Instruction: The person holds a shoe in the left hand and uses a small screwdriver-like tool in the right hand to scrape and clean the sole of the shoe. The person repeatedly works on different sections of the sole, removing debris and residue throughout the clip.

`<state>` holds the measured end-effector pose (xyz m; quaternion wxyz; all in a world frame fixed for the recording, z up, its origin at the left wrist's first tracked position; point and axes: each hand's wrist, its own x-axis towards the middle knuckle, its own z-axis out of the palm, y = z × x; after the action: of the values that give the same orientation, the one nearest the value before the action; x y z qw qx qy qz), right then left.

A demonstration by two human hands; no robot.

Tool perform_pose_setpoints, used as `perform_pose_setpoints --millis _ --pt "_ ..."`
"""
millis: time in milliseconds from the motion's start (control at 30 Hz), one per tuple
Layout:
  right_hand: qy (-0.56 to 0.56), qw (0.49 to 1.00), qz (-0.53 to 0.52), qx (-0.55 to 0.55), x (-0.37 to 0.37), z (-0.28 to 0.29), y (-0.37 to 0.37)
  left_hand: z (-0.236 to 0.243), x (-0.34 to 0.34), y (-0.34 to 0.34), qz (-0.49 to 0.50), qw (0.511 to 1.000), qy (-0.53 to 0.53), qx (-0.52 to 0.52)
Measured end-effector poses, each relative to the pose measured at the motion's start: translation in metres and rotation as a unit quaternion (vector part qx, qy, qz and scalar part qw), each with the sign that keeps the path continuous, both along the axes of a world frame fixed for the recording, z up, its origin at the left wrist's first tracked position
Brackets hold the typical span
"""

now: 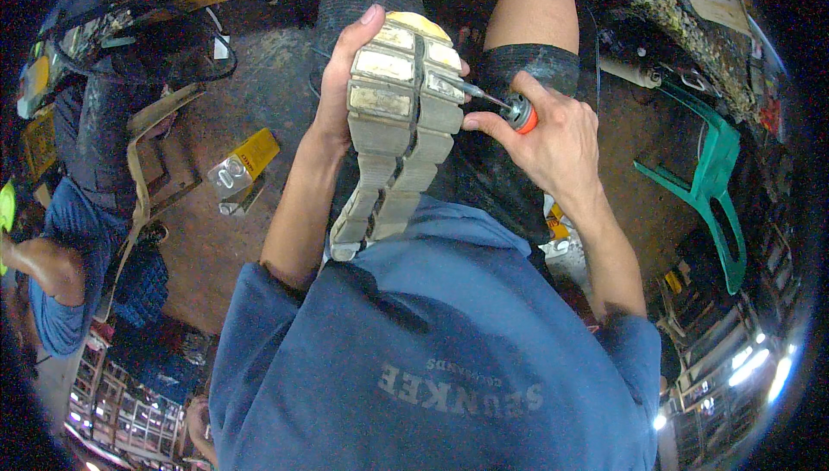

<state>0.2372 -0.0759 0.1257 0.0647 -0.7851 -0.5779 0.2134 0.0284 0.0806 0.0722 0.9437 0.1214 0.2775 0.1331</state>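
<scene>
My left hand (335, 95) is closed round the forepart of a shoe (393, 156), its thumb along the left edge and fingertips showing on the right. The shoe's worn, blocky sole faces up, with pale yellowed patches at the toe and a dark groove down the middle. My right hand (560, 136) grips an awl-like tool (518, 112) with a metal collar, an orange-red band and a slim metal shaft. Its shaft points left, and the tip meets the sole's right edge near the forepart. Whether the tip has gone in, I cannot tell.
A yellow metal can (252, 153) lies on the floor to the left, near a tan chair (138, 164). Another person in a blue shirt (59, 255) sits beyond. A green plastic chair (712, 173) stands at the right. A rough workbench edge (626, 5) crosses the far right.
</scene>
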Motion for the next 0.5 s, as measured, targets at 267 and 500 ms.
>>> perform_pose_setpoints --millis 267,500 --pt "0.001 1.0 0.01 0.026 0.0005 0.0017 0.0042 0.0042 0.0009 -0.0017 -0.01 0.999 0.027 0.031" --pt "0.003 1.0 0.019 0.024 0.0012 0.0016 0.0035 0.0025 0.0018 -0.0035 -0.009 0.997 0.058 0.049"
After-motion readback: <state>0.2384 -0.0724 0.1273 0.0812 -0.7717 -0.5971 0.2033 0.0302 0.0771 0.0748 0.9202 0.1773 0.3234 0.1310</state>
